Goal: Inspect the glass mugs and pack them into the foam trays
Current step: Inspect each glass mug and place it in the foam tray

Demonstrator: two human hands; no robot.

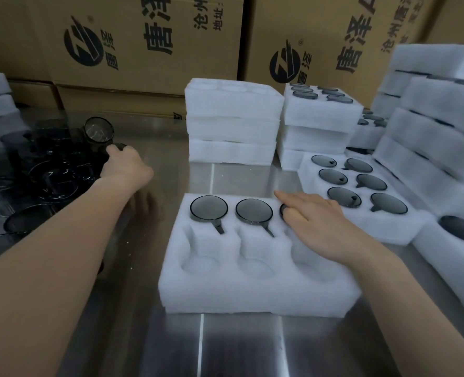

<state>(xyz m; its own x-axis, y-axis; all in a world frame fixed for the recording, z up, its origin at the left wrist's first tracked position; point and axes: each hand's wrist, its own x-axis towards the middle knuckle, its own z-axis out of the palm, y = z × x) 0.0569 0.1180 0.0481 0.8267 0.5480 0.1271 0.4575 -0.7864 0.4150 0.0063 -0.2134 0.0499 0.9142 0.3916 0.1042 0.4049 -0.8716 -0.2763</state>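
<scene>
Left hand (125, 165): fingers curled on the handle of a tilted smoky glass mug (99, 131), far left among loose mugs (54, 175).
Right hand (316, 216): fingers straight, slightly spread, flat over the tray's far-right well.
Tray (252, 295): soft white foam block with round wells, centre.
Packed mugs (209, 208): round grey rims, far row.
Table (239, 349): brushed steel.

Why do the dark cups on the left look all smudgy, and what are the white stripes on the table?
In the head view, the loose glass mugs are dark, see-through and blurred, so they melt together; the bright streaks on the steel table are glare; the foam tray stacks at the right edge look smeared and bent.
</scene>
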